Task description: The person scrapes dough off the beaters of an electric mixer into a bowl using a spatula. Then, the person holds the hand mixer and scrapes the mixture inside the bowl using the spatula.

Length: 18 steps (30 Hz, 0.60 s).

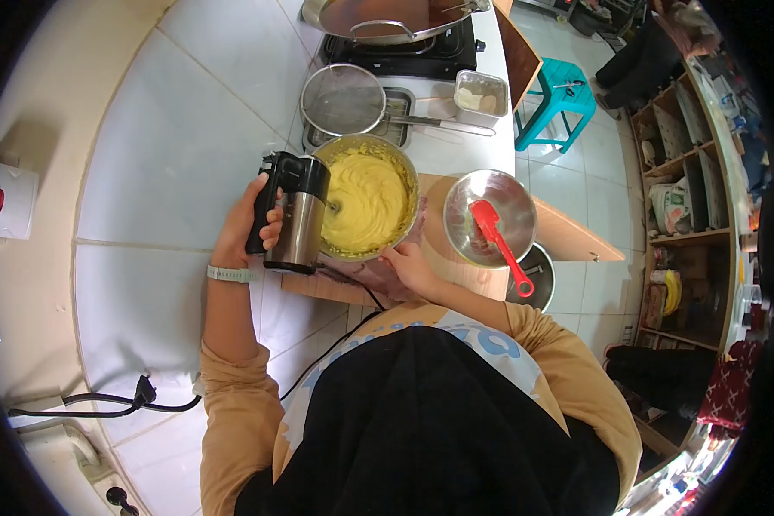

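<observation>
Hand mixer at the left of a metal bowl on the table: probably weighty and rigid, best held by its handle, which the left hand grips. The right hand pinches the bowl's near rim. Yellow mixture, likely soft and slippery, shows swirled ridges; mixer casing is black and silvery.

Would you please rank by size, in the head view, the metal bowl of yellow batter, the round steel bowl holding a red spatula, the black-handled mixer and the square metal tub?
1. Yellow batter bowl
2. Round steel bowl and black-handled mixer, too alike to rank
3. Square metal tub
</observation>
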Each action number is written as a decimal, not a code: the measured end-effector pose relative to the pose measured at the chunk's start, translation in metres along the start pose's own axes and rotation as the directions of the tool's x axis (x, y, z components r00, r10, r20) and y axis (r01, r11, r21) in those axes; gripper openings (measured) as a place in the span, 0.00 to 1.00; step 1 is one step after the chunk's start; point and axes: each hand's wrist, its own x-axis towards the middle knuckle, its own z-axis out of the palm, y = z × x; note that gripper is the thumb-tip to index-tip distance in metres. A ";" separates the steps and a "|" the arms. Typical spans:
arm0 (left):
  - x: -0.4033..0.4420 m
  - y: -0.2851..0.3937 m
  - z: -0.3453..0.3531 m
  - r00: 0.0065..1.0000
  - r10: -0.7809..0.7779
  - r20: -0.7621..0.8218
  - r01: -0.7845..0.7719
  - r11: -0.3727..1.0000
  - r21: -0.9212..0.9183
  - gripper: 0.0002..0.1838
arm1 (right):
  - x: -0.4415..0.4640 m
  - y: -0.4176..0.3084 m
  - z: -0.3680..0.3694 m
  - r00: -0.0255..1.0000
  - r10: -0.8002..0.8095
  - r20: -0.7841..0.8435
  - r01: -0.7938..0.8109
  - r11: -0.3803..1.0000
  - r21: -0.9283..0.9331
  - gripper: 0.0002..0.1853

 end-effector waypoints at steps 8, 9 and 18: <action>0.020 0.012 0.003 0.996 0.092 0.014 -0.092 0.996 -0.003 0.20 | -0.002 0.003 0.000 1.000 0.008 -0.005 -0.008 1.000 -0.016 0.21; 0.023 0.013 0.003 0.995 0.095 0.033 -0.095 0.995 -0.016 0.19 | -0.004 0.000 0.000 1.000 0.017 -0.009 -0.017 1.000 -0.018 0.21; 0.050 0.008 0.008 0.986 0.075 0.150 -0.051 0.986 -0.162 0.19 | 0.001 0.003 0.001 1.000 -0.012 -0.026 0.011 0.998 -0.061 0.20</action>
